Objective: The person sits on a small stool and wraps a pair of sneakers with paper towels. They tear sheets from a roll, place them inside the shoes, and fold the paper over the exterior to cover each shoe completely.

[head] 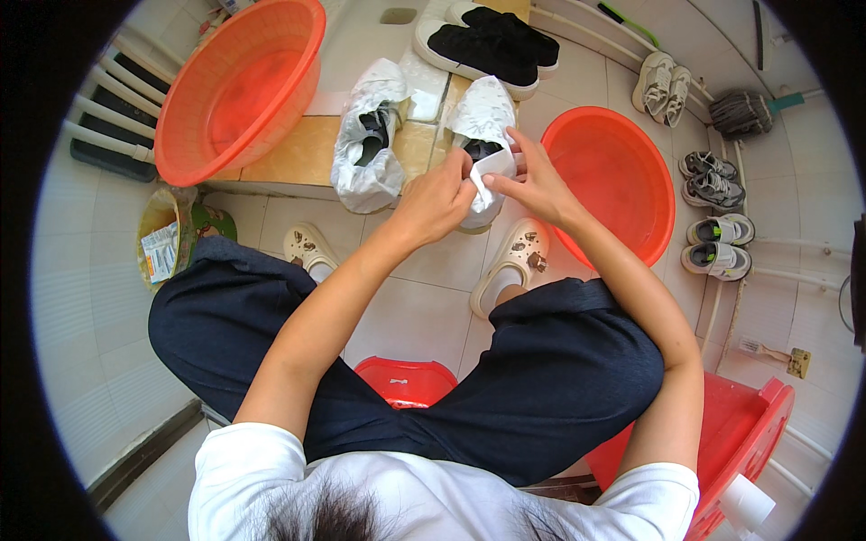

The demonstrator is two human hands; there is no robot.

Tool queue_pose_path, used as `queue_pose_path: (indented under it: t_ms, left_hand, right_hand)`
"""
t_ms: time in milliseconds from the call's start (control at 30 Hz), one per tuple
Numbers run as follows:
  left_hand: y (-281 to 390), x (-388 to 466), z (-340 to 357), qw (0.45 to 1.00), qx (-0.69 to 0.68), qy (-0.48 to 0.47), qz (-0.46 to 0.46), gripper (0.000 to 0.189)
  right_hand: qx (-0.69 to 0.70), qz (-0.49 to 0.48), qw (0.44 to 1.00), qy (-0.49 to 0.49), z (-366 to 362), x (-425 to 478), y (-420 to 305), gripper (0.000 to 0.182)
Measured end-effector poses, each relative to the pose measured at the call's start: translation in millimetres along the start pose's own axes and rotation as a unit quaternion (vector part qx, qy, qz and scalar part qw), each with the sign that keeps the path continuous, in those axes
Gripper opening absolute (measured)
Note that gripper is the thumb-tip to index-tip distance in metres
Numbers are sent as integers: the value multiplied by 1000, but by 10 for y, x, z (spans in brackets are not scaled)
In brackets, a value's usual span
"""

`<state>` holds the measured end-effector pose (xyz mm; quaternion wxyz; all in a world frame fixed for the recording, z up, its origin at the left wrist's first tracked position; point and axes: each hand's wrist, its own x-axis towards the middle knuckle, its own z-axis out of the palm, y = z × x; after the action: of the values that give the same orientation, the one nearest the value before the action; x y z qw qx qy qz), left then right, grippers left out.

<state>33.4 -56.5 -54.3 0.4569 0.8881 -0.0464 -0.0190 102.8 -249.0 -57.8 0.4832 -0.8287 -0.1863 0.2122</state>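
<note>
Two shoes stand side by side on a tiled ledge, covered in white tissue-like paper, with dark openings showing. My left hand (438, 196) pinches paper at the near side of the opening of the right paper-covered shoe (482, 111). A strip of white paper (492, 169) runs between my hands there. On the strip's right side is my right hand (534, 176), its thumb and fingers around the paper's edge. To the left, untouched, is the other paper-covered shoe (369, 145). Behind them lies a pair of black slip-on shoes with white soles (473, 51).
An orange-red plastic basin (233, 101) leans at the upper left; another red basin (612, 182) is on the floor at right. Several sneakers (714, 179) line the right wall near a brush (741, 115). A lined bin (159, 237) stands left, a red stool (717, 433) lower right.
</note>
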Motion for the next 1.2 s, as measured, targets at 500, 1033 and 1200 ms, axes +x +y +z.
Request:
queue_pose_path:
  t_ms: [500,1033,1200]
  left_hand:
    - [-26,-8,-148,993,27,-88,68,36]
    - [13,45,-172,978,128,-127,101,36]
    - [-29,100,-158,983,95,-110,112,50]
  right_hand:
    - [159,129,978,27,31,59,-24,95]
    - [-55,72,990,108,159,183,132,82]
    - [-93,62,988,104,155,194,63,84]
